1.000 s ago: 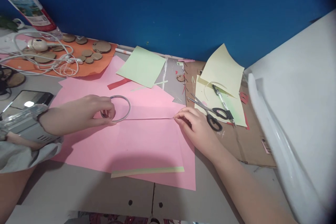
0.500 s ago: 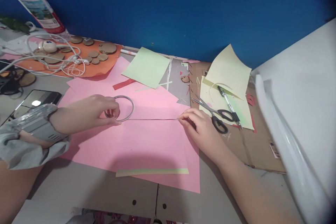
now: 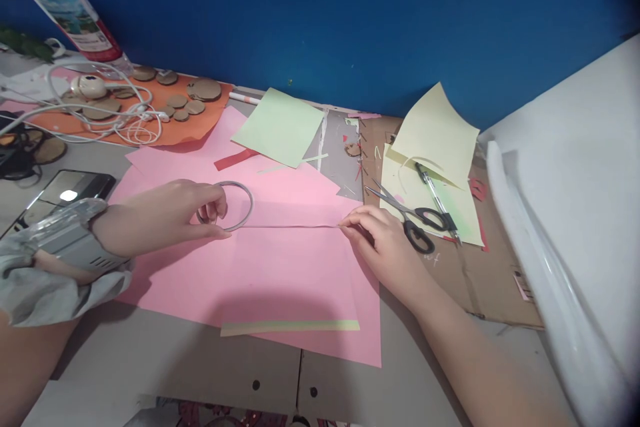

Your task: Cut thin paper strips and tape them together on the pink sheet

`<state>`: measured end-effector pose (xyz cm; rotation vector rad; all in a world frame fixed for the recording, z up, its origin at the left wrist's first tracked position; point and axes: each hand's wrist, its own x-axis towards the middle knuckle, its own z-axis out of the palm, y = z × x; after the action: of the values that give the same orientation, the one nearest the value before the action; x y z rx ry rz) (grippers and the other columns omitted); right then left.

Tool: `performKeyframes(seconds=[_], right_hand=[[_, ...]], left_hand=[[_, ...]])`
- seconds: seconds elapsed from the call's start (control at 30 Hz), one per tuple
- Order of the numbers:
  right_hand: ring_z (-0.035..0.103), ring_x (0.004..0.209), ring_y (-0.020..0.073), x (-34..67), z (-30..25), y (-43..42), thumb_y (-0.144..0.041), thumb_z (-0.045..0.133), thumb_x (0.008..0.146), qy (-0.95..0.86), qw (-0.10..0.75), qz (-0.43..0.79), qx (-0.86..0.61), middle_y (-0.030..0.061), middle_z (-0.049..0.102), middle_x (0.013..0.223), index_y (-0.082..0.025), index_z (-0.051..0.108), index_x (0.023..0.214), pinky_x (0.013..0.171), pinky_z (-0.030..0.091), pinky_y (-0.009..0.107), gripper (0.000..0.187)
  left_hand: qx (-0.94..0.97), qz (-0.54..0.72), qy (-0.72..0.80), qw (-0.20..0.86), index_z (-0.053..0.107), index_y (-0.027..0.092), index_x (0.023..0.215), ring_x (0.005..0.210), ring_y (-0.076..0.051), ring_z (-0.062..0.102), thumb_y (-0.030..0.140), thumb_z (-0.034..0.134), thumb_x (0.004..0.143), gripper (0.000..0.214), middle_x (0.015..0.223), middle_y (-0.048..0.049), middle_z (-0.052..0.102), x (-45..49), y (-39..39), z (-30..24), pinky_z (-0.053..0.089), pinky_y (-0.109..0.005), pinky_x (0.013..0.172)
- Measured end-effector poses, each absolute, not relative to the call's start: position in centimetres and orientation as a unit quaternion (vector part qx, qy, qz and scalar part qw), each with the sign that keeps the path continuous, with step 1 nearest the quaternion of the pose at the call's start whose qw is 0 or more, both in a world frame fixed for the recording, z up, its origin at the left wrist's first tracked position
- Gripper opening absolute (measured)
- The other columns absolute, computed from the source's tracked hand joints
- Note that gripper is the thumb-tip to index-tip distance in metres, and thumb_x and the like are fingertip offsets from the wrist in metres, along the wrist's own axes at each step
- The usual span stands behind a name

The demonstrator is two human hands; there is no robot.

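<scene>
The left hand (image 3: 193, 210) has its fingers curled through a thin grey ring (image 3: 253, 203), thumb extended along the lower side, so the grip is closed loosely around the ring's left part. The right hand (image 3: 373, 232) is pinched tight, thumb against forefinger, on the far end of a thin strip (image 3: 295, 226) that runs nearly straight from the lower edge of the ring. Ring and strip are over pink paper (image 3: 185, 280), between the two hands; whether the strip touches the paper cannot be told. Nearer the person, a narrow yellow-green band (image 3: 300, 327) lies across the pink paper's lower part. Beyond the strip are a red piece (image 3: 234, 159) and a pale green sheet (image 3: 280, 127). Just beside the right hand, open scissors (image 3: 404, 211) and a pen (image 3: 436, 197) lie over pale yellow paper (image 3: 440, 127) on brown cardboard (image 3: 495, 300).
</scene>
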<state>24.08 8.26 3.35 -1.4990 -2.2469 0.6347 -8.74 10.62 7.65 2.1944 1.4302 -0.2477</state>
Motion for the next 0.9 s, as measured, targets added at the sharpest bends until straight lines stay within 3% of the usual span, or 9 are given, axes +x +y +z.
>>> performKeyframes(seconds=[0.9], right_hand=[[0.054,0.098,0.0198,24.18,3.1,8.36,-0.022,0.049,0.091,-0.802,0.181,0.212,-0.528,0.003,0.059,0.098,-0.023,0.059,0.09,0.087,0.038,0.038,0.011]], left_hand=[[0.788,-0.065,0.563,0.241,0.054,0.024,0.093,0.073,-0.019,0.059,0.059,0.055,0.077,0.038,0.084,-0.0015,0.064,-9.21,10.18,6.78,0.04,-0.028,0.063]])
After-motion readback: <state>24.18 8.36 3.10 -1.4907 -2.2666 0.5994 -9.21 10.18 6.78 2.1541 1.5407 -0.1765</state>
